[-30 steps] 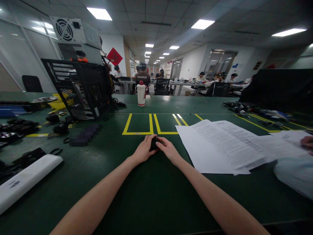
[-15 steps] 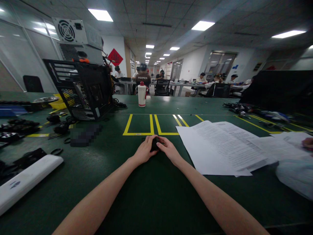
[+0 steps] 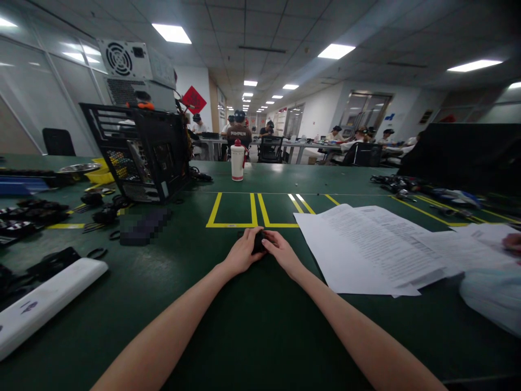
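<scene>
Both of my hands meet around a small black object (image 3: 258,243) at the middle of the green table (image 3: 260,326). Its kind cannot be made out, since the fingers cover much of it. My left hand (image 3: 243,251) is closed on its left side, fingers curled over the top. From the right, my right hand (image 3: 283,252) grips it with thumb and fingers. Just beyond the hands lie yellow tape outlines (image 3: 234,225) on the tabletop. Printed paper sheets (image 3: 366,250) lie right of my right hand.
An open black computer case (image 3: 150,152) with a power supply (image 3: 134,60) on top stands at left. A white bottle (image 3: 237,163) stands at the back. A long white box (image 3: 52,304) and black parts lie left. Another person's hand (image 3: 513,243) shows at the right edge.
The whole view has shifted slightly downward. My hands stay around the black object, with little visible change in their grip.
</scene>
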A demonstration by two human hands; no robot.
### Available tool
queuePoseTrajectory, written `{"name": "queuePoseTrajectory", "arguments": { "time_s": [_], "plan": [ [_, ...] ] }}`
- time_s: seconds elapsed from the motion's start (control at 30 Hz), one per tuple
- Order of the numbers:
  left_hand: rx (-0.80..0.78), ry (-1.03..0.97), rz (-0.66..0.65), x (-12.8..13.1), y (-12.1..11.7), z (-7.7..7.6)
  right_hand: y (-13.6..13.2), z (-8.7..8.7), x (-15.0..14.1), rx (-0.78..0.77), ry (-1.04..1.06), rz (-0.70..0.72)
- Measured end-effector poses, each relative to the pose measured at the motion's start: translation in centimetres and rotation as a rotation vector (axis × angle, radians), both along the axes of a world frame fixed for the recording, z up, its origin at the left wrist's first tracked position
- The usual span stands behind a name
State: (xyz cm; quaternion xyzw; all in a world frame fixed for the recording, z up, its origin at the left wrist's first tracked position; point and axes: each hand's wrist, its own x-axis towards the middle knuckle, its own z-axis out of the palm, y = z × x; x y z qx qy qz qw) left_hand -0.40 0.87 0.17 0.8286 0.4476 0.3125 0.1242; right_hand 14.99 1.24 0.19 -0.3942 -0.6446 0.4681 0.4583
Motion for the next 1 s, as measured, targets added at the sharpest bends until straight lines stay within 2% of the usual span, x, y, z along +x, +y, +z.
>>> {"name": "queuePoseTrajectory", "arguments": {
  "time_s": [0.23, 0.57, 0.77, 1.0],
  "plan": [
    [-0.004, -0.023, -0.016, -0.1, -0.1, -0.1, -0.8, 0.4, 0.1, 0.017, 0.044, 0.072],
    [0.071, -0.022, -0.019, 0.1, 0.5, -1.2, -0.4, -0.1, 0.0, -0.005, 0.021, -0.003],
    [0.071, -0.033, -0.029, 0.1, 0.4, -1.1, -0.8, 0.2, 0.1, -0.003, 0.067, 0.066],
    [0.080, -0.045, -0.035, 0.1, 0.3, -1.0, -1.6, 0.9, 0.1, -0.021, 0.058, 0.054]
  ]
}}
